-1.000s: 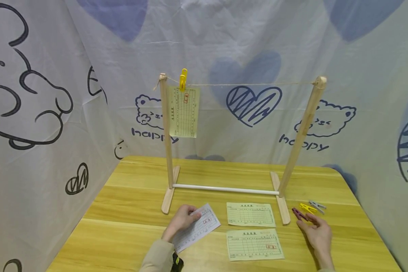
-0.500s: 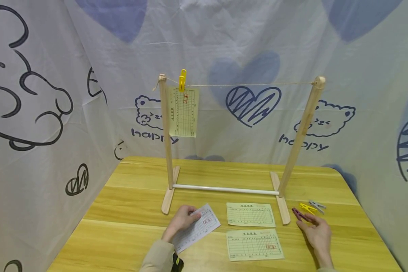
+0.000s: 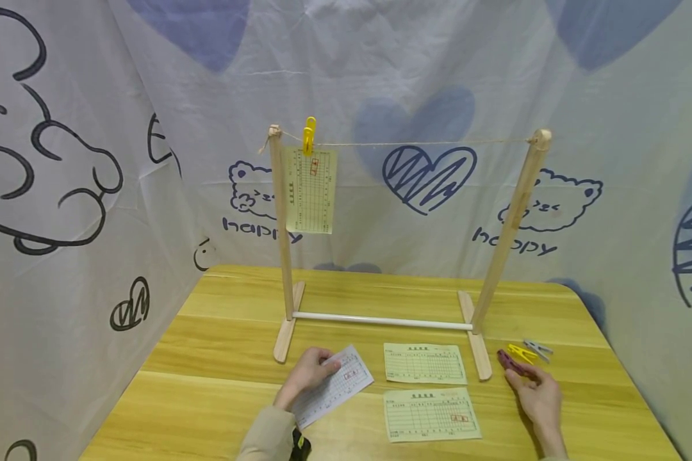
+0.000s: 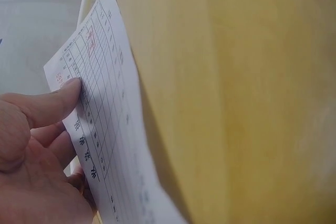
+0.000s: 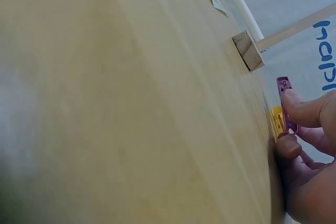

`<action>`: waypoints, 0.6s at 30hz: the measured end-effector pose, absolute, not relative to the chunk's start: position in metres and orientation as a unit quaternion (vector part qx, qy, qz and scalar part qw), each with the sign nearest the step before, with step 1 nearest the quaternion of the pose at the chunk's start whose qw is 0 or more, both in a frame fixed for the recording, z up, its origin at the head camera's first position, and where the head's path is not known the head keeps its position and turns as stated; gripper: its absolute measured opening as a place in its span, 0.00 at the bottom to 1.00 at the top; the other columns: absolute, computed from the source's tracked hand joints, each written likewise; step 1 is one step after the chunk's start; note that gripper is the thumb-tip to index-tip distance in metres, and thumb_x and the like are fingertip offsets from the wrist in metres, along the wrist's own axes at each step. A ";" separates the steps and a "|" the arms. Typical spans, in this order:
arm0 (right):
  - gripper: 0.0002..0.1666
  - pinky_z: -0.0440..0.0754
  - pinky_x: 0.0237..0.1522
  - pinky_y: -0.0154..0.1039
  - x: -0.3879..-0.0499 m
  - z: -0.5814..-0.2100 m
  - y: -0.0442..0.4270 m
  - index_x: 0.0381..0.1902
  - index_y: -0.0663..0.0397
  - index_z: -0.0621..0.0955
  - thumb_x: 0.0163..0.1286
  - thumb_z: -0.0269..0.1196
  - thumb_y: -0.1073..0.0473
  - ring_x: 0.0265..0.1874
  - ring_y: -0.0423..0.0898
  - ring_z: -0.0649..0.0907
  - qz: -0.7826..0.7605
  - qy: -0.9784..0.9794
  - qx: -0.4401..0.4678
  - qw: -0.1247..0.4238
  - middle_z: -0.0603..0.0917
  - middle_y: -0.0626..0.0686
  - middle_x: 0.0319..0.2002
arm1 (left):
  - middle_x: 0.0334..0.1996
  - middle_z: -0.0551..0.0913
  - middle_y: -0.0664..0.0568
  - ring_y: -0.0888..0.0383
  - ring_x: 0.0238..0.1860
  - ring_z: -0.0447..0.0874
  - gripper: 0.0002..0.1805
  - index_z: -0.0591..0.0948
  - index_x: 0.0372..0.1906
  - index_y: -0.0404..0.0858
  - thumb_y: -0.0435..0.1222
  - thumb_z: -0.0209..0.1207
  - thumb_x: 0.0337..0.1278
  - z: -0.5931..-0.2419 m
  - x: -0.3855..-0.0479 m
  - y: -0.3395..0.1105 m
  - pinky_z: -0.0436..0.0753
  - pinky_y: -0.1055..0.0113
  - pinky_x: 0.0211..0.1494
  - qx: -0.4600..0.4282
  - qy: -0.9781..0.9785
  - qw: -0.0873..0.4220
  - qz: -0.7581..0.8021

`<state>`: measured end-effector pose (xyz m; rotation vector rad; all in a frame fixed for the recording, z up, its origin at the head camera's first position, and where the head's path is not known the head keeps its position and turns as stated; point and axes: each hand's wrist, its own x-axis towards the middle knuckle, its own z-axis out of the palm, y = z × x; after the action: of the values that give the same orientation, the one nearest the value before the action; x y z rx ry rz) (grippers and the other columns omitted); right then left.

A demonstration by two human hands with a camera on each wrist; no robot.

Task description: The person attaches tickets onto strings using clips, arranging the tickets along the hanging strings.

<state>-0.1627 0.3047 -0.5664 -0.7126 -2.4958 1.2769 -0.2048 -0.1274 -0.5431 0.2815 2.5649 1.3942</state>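
My left hand (image 3: 309, 372) pinches a white printed form (image 3: 336, 388) between thumb and fingers; in the left wrist view the thumb lies on the printed face of the form (image 4: 107, 108), near one long edge. At the right side of the table, my right hand (image 3: 537, 392) pinches a purple clothespin (image 3: 510, 362) between thumb and fingers. In the right wrist view the purple clothespin (image 5: 285, 100) stands beside a yellow one, its lower end among the fingertips. A yellow clothespin (image 3: 521, 353) and a grey clothespin (image 3: 538, 349) lie just beyond that hand.
A wooden rack with a string (image 3: 415, 143) between its posts stands behind the hands. A yellow clothespin (image 3: 309, 136) holds a yellowish form (image 3: 311, 192) on the string's left end. Two yellowish forms (image 3: 424, 363) lie flat between my hands. A patterned cloth hangs behind the table.
The purple clothespin has turned slightly in my right fingers, its handles now closer together. My left hand and the white form have stayed in place.
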 end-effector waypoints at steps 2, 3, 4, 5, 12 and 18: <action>0.22 0.70 0.22 0.31 -0.162 -0.566 0.304 0.57 0.67 0.80 0.69 0.67 0.60 0.22 0.32 0.72 0.445 -0.852 -0.246 0.128 0.84 0.70 0.49 | 0.27 0.83 0.48 0.61 0.25 0.75 0.10 0.84 0.37 0.28 0.33 0.60 0.68 -0.543 -0.205 -0.127 0.73 0.73 0.25 0.092 0.869 0.106 0.474; 0.22 0.71 0.23 0.31 -0.162 -0.566 0.304 0.57 0.67 0.80 0.70 0.66 0.59 0.22 0.31 0.73 0.448 -0.849 -0.247 0.129 0.83 0.71 0.50 | 0.27 0.83 0.48 0.61 0.24 0.75 0.10 0.84 0.37 0.28 0.33 0.60 0.68 -0.543 -0.205 -0.127 0.73 0.73 0.25 0.091 0.869 0.108 0.474; 0.22 0.71 0.23 0.30 -0.162 -0.566 0.304 0.57 0.67 0.80 0.70 0.65 0.59 0.23 0.30 0.72 0.449 -0.848 -0.248 0.130 0.83 0.71 0.50 | 0.27 0.83 0.48 0.61 0.24 0.75 0.10 0.84 0.37 0.29 0.33 0.60 0.68 -0.543 -0.205 -0.127 0.73 0.73 0.25 0.089 0.869 0.109 0.474; 0.22 0.72 0.23 0.30 -0.161 -0.565 0.304 0.58 0.67 0.79 0.71 0.65 0.58 0.23 0.29 0.72 0.453 -0.847 -0.248 0.130 0.83 0.71 0.51 | 0.27 0.83 0.48 0.61 0.24 0.75 0.10 0.84 0.37 0.29 0.33 0.60 0.68 -0.542 -0.205 -0.127 0.73 0.73 0.25 0.091 0.869 0.108 0.474; 0.25 0.74 0.23 0.27 -0.161 -0.559 0.303 0.62 0.66 0.77 0.75 0.60 0.53 0.23 0.26 0.72 0.490 -0.824 -0.247 0.138 0.84 0.54 0.40 | 0.26 0.82 0.48 0.61 0.24 0.74 0.10 0.84 0.36 0.29 0.33 0.60 0.68 -0.540 -0.203 -0.127 0.72 0.73 0.24 0.087 0.868 0.109 0.477; 0.24 0.70 0.12 0.29 -0.159 -0.555 0.299 0.62 0.60 0.75 0.77 0.58 0.51 0.12 0.33 0.71 0.602 -0.740 -0.266 0.136 0.73 0.29 0.25 | 0.27 0.83 0.48 0.61 0.24 0.75 0.10 0.84 0.36 0.29 0.33 0.60 0.68 -0.539 -0.202 -0.127 0.72 0.72 0.24 0.090 0.868 0.108 0.477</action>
<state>-0.1594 0.2991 -0.5545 -0.7703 -2.1435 1.7428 -0.2022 -0.1267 -0.5394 0.2657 2.5534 1.4039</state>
